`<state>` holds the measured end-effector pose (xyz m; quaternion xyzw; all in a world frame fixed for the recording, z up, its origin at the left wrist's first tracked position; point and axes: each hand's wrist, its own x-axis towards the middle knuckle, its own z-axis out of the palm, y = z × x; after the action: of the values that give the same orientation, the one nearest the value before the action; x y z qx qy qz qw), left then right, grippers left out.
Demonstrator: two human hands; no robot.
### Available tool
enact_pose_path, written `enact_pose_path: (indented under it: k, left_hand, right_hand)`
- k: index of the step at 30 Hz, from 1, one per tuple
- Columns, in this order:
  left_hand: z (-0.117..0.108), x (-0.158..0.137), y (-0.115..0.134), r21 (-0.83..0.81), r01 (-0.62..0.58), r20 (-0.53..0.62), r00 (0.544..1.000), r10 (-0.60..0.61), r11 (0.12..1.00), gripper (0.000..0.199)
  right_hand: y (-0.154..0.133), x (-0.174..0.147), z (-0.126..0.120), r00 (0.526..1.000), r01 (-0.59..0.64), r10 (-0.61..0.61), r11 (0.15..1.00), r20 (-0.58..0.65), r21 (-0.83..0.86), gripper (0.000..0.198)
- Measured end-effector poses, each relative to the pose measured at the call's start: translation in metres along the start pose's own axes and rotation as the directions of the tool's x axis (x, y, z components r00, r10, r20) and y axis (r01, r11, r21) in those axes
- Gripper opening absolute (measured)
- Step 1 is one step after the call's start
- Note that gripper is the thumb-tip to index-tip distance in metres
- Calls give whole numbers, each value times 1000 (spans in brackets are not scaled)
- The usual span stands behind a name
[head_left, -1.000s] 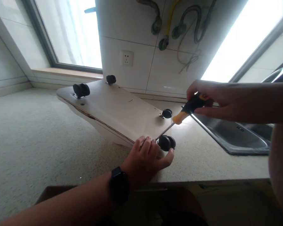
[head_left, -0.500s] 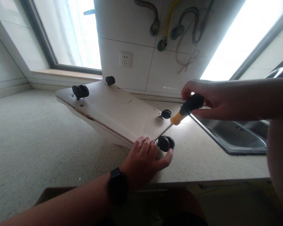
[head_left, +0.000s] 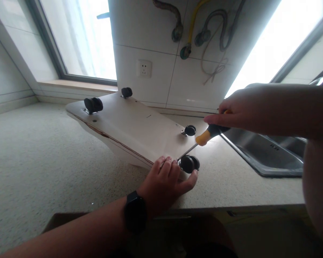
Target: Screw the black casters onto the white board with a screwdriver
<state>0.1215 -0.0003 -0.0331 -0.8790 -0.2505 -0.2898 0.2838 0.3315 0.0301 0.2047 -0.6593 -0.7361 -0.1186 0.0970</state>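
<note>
A white wheeled cabinet [head_left: 129,125] lies with its base turned up, black casters at its corners. My left hand [head_left: 167,179] rests at the near right corner, around the near caster [head_left: 187,164]. Its fingertips press beside the caster's metal plate and its thumb lies against the wheel. In my right hand [head_left: 231,109] is a screwdriver [head_left: 204,137] with a yellow and black handle. The shaft slants down to the plate, its tip close to my left fingertips. Whatever screw sits under the tip is too small to make out.
The cabinet lies on a speckled countertop [head_left: 56,157]. To the right is a steel sink [head_left: 266,168]. On the tiled wall behind are a socket [head_left: 144,68], a yellow pipe [head_left: 191,32] and grey hoses [head_left: 223,36]. A window [head_left: 83,39] stands at the left.
My right hand has rolled over on the screwdriver handle, its thumb now lying higher across it. The screwdriver tip and my left hand have stayed in place.
</note>
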Motion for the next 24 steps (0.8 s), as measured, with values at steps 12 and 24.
enact_pose_path:
  k: [12,24]
  left_hand:
    - [1,0,1,-5,4,8,1000,-4,1000,55]
    - [0,-1,0,15,-10,28,1000,10,1000,58]
  right_hand:
    - [6,4,-12,971,110,-76,984,227,-140,40]
    - [-19,-3,-11,975,40,35,942,218,-332,56]
